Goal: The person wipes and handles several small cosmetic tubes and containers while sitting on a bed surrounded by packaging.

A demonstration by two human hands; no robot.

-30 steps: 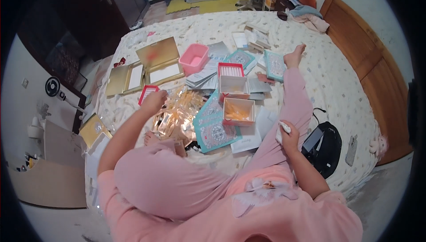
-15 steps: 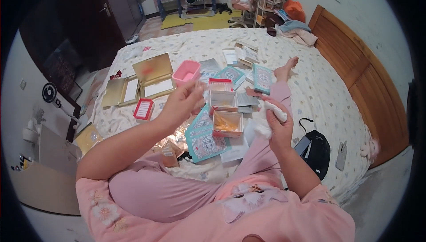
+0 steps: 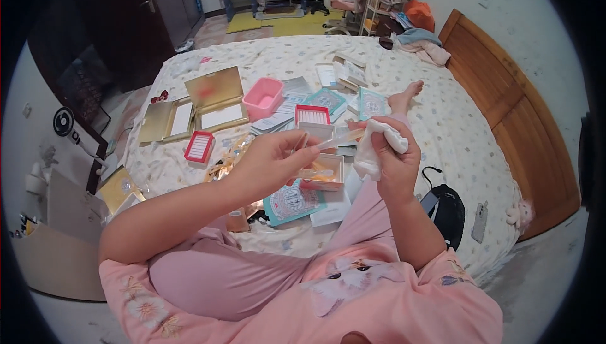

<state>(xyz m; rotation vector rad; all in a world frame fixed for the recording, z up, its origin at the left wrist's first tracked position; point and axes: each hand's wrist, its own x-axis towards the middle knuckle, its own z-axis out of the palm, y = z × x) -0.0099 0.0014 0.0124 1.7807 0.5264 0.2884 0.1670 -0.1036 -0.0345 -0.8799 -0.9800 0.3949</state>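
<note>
My left hand (image 3: 268, 160) is closed on a clear slim tube (image 3: 341, 138) that reaches across toward my right hand. A second clear, rounded-ended tube (image 3: 317, 173) sticks out below its fingers. My right hand (image 3: 398, 164) grips a folded white tissue (image 3: 367, 154), whose edge lies by the far end of the first tube. Whether the fingers also pinch that tube is hidden. Below the hands stands an open box (image 3: 333, 183) with orange-yellow pieces inside. Behind it, a red-rimmed box (image 3: 312, 115) holds a row of white tubes, as does another red-rimmed box (image 3: 199, 147) to the left.
Gold cases (image 3: 218, 101) lie open at the left beside a pink tub (image 3: 263, 96). Teal patterned packets (image 3: 295, 204) and papers spread over the bed (image 3: 473, 129). A black bag (image 3: 449, 214) and a phone (image 3: 480, 223) lie right of my leg.
My left hand has come down and right toward the other hand, now with clear tubes showing in it. The right hand has lifted slightly with the tissue.
</note>
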